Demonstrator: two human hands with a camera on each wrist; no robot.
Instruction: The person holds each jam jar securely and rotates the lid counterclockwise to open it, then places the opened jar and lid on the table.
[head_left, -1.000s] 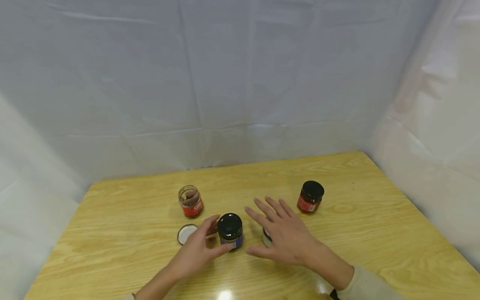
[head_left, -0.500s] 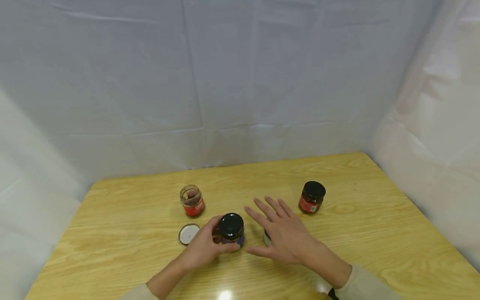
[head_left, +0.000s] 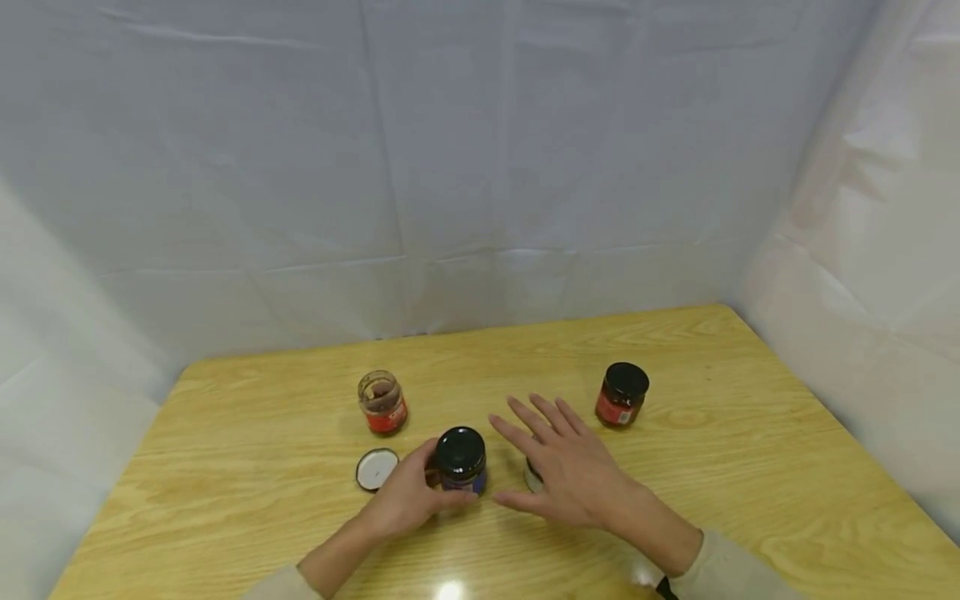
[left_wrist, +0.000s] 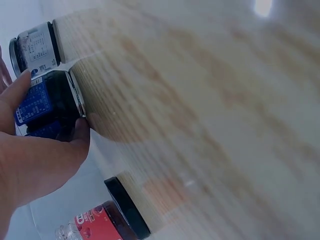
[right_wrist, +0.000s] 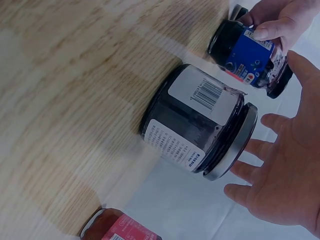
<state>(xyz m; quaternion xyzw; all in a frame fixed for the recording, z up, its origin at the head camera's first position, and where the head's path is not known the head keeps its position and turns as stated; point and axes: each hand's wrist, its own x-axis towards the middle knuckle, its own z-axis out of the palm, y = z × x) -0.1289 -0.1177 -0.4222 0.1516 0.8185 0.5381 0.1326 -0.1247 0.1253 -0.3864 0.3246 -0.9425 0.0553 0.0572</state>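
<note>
A blue-labelled glass jar (head_left: 461, 457) with a black lid stands upright on the table. My left hand (head_left: 408, 493) holds it, thumb across the front and fingers round the left and back; the left wrist view shows the thumb (left_wrist: 19, 91) against the label. My right hand (head_left: 581, 471) is spread above a white-labelled jar (right_wrist: 192, 120) and mostly hides it in the head view. In the right wrist view this jar has its lid on, and my right fingers stay apart from it.
An open red-labelled jar (head_left: 383, 404) stands at the left back, dark contents inside. Its likely lid (head_left: 377, 470) lies white side up in front of it. A capped red-labelled jar (head_left: 622, 395) stands at right. White cloth (head_left: 480, 167) hangs behind the wooden table (head_left: 225, 467).
My left hand has moved slightly right and closed round the blue-labelled jar, the thumb reaching farther across its front. My right hand and the other jars have stayed in place.
</note>
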